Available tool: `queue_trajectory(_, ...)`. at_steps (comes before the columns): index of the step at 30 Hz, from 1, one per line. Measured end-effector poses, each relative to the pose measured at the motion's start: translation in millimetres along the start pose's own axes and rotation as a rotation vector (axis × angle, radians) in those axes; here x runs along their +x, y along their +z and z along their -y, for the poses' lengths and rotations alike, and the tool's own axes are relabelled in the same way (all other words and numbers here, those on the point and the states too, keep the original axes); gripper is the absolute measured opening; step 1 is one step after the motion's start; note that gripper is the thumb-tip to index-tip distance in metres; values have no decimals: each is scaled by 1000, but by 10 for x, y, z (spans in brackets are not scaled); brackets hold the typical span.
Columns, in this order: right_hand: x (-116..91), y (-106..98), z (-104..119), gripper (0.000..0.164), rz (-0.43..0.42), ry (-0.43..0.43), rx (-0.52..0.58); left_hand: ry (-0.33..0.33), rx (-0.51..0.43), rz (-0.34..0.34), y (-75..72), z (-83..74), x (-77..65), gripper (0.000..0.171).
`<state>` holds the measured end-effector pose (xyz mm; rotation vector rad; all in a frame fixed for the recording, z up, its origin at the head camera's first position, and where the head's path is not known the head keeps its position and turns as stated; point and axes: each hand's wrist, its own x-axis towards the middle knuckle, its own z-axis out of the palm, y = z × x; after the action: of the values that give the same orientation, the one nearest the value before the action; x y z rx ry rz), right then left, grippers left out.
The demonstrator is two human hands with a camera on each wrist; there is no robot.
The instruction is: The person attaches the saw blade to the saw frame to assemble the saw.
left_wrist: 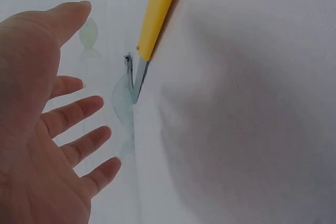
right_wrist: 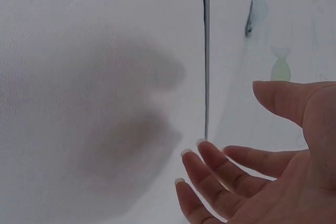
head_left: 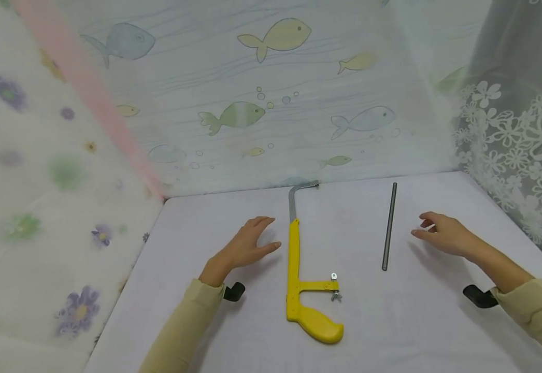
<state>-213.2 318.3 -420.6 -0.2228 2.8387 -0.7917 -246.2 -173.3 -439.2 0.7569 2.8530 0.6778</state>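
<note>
A hacksaw frame (head_left: 293, 259) with a yellow body and handle lies on the white table, its grey bent end pointing to the back. No blade shows between its two ends. My left hand (head_left: 245, 246) hovers just left of it, fingers spread and holding nothing; the left wrist view shows the palm beside the yellow bar (left_wrist: 159, 14). To the right lies a thin dark grey metal rod (head_left: 389, 227), apart from the frame. My right hand (head_left: 445, 235) is held over the table to the right of the rod, fingers loosely bent, touching nothing.
The white-covered table (head_left: 345, 342) meets a fish-patterned curtain (head_left: 182, 77) at its back edge. A flowered curtain (head_left: 42, 207) hangs at the left, a lace one (head_left: 523, 134) at the right. A wing nut (head_left: 336, 296) sits on the frame's short arm.
</note>
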Motion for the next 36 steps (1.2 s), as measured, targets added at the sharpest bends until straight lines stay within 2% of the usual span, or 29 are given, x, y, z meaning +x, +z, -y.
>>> queue_trajectory(8, 20, 44, 51, 63, -40, -12, 6, 49, -52, 46, 23, -80, 40, 71)
queue_trajectory(15, 43, 52, 117, 65, -33, 27, 24, 74, -74, 64, 69, -145, 58, 69)
queue_trajectory(36, 97, 173, 183, 52, -14, 62, 89, 158, -67, 154, 201, -425, 36, 60)
